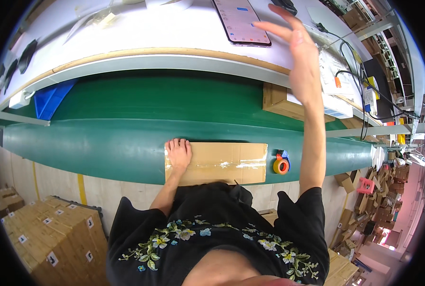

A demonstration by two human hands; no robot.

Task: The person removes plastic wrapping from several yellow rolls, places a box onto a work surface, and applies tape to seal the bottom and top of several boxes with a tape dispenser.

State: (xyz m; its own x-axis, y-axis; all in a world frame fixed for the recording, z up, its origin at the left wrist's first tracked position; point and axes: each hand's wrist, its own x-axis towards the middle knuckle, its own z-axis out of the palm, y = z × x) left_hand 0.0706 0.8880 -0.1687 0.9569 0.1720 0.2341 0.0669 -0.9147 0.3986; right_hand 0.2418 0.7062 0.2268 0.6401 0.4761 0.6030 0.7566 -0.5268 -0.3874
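Observation:
My left hand lies on the left end of a taped brown cardboard box, its fingers resting flat near the far edge. The box sits on the green work surface just in front of my body, with shiny clear tape along its middle. My right hand is reached far forward over the white upper shelf, fingers apart and holding nothing. A fingertip is at the screen of a large smartphone; whether it touches cannot be told. Right of the box stands a tape dispenser with an orange-yellow roll and blue parts.
Under the shelf are a blue bin and a cardboard carton. Black cables hang at the right end of the shelf. Stacked cartons stand on the floor at left, and more boxes lie at right beside a pink stool.

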